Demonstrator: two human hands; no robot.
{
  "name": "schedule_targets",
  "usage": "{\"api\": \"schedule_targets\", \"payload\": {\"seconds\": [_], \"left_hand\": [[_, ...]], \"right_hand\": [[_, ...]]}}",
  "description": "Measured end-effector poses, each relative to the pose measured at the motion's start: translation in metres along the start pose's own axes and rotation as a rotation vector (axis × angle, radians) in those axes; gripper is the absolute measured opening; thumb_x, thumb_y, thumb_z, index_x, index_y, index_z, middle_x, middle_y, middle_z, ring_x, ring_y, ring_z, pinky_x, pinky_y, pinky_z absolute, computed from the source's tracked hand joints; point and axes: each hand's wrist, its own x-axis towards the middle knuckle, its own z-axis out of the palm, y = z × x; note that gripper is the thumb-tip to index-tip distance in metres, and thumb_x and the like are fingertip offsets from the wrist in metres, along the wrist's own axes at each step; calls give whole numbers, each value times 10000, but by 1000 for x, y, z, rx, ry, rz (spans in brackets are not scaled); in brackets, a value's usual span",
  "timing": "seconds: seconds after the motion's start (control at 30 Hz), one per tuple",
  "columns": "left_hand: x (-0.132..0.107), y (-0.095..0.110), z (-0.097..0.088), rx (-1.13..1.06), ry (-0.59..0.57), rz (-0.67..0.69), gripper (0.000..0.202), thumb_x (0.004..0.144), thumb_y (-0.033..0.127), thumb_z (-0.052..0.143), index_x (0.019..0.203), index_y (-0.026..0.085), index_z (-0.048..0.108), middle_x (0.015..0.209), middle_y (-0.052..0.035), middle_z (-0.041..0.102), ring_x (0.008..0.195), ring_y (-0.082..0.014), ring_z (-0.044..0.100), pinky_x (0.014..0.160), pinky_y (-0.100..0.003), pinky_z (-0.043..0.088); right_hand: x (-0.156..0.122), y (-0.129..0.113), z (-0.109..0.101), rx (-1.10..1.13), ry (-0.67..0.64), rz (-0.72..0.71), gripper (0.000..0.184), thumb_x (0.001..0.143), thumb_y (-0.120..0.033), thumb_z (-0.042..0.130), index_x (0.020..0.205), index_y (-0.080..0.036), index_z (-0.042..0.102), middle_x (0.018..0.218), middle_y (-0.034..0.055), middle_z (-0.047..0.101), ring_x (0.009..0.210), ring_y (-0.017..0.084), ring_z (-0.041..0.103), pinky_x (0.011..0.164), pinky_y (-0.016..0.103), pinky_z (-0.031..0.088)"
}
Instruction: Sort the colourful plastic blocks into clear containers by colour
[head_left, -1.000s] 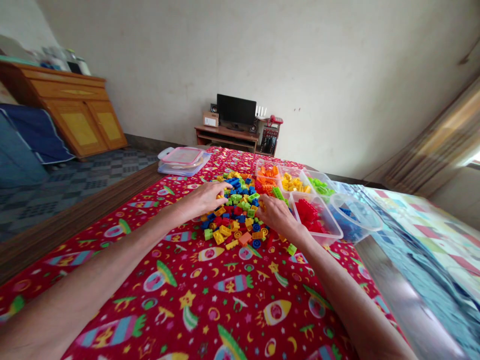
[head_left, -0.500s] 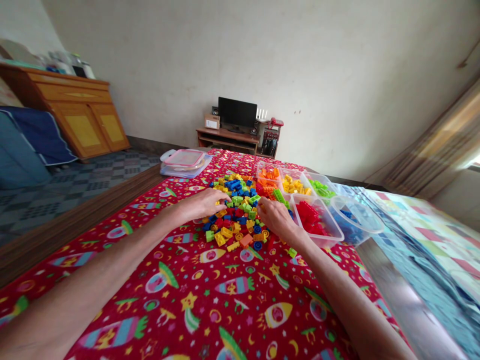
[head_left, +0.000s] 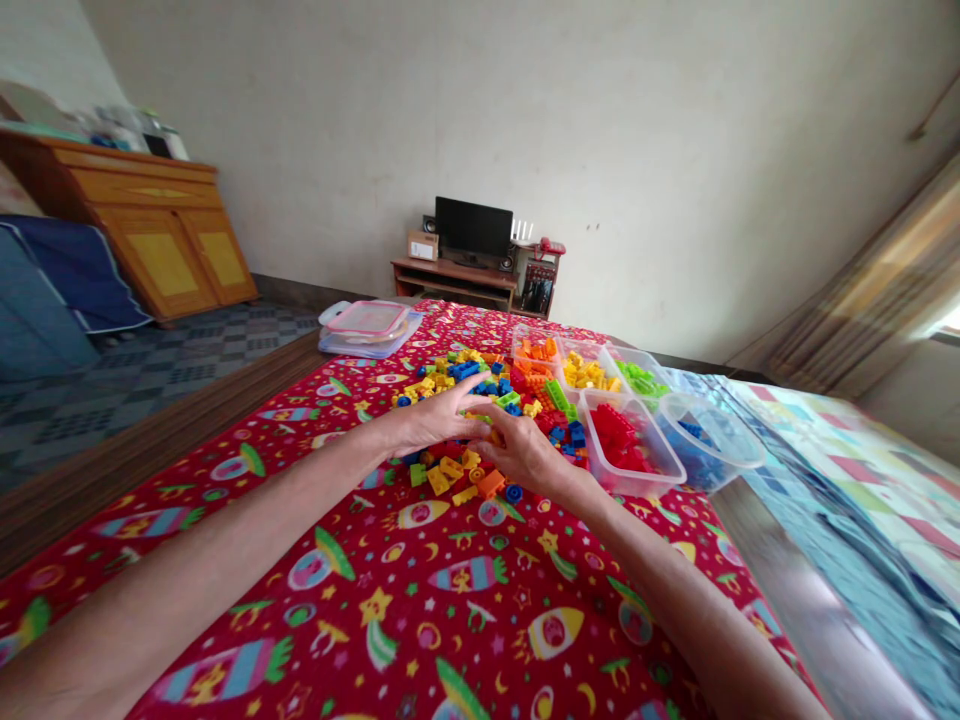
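Observation:
A loose pile of toy building bricks [head_left: 450, 470] in yellow, blue, green, red and orange lies on the red patterned cloth [head_left: 480, 620]. My left hand [head_left: 435, 418] is over the middle of the pile, fingers stretched to the right and thumb apart. My right hand [head_left: 521, 450] comes in from the right, bent at the knuckles, index finger and thumb apart. The fingertips of both hands meet or overlap above the pile; whether they touch is unclear. A bit of yellow shows between the right fingers, and I see no brick clearly held. Both hands hide the pile's middle.
Right of the pile stand clear tubs: orange bricks [head_left: 536, 348], yellow bricks [head_left: 589, 372], green bricks [head_left: 641, 380], a red-brick tub [head_left: 671, 470] and a round tub [head_left: 750, 455] with blue bricks. Stacked lids [head_left: 367, 330] lie at the far left. A bed [head_left: 847, 480] adjoins on the right.
Both hands have moved inward over the pile, left hand rightward and right hand leftward and lower, so their fingertips now come together. Blue and yellow bricks beside the right hand are uncovered.

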Motion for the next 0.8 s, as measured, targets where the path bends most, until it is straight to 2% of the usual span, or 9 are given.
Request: {"api": "schedule_targets", "payload": {"seconds": [0.2,0.33,0.4,0.47,0.57,0.67,0.8], "left_hand": [[-5,7,10,-6,-82,-18,823,813,374,632,1485,257,171,1407,-145,484,1216,-248,538,903,-334,502],[0,4,4,171,-51,70,683,819,482,589,1412,226,365,1398,-120,501,1256,-271,496,932,-351,487],[3,4,-1,297,34,126,559,865,511,499,1331,203,480,1321,-105,574,1196,-265,548,924,-350,492],[4,2,-6,460,183,195,484,912,489,399,1246,176,558,1247,-101,620,1137,-247,586,945,-354,481],[7,-10,-15,737,384,288,450,937,417,324,1193,156,586,1253,-108,600,1181,-234,541,1045,-392,404],[10,-30,-25,901,426,278,469,939,379,286,1247,133,541,1316,-131,535,1233,-238,490,1084,-419,362],[12,-49,-35,986,465,238,477,939,366,282,1274,122,516,1332,-139,512,1252,-243,471,1096,-408,353]], "right_hand": [[-2,-6,-4,-107,-79,-11,236,849,-181,502,1082,-146,501,683,-7,572,558,114,498,538,212,301],[-2,-4,-5,-231,-78,-8,233,838,-186,473,1064,-138,504,681,3,576,566,128,494,540,228,289],[-2,-2,-5,-297,-48,6,220,854,-222,468,1049,-130,513,691,13,582,570,130,490,547,239,286],[-2,-1,-6,-339,-24,22,185,883,-253,452,1001,-135,532,675,10,569,558,123,476,545,246,277],[-2,0,-10,-334,-23,32,198,923,-310,445,856,-158,553,623,-12,521,538,104,446,539,240,268],[-3,4,-17,-256,-88,21,269,923,-351,490,752,-155,556,579,-35,471,526,80,414,533,222,263],[-3,13,-31,-154,-147,70,252,897,-334,537,759,-135,605,604,-36,492,549,65,419,542,202,275]]}}
